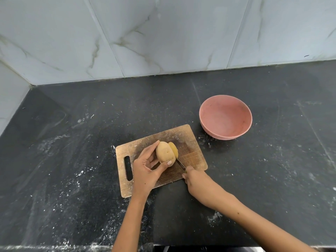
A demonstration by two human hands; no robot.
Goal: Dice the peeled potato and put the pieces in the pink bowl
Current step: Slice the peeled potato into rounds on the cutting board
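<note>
Your left hand (145, 170) grips the potato (164, 152) on the cutting board (192, 155). Your right hand (195, 180) curls round the knife (180, 164); its handle is hidden, its blade seemingly buried behind a slice (173, 149). Pink bowl (225, 117) sits nearby.

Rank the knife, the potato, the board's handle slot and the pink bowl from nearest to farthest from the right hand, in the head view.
From the right hand:
1. Knife, in its grip.
2. Potato, left of the blade.
3. Handle slot, at the board's left end.
4. Pink bowl, beyond the board, to the right.
</note>
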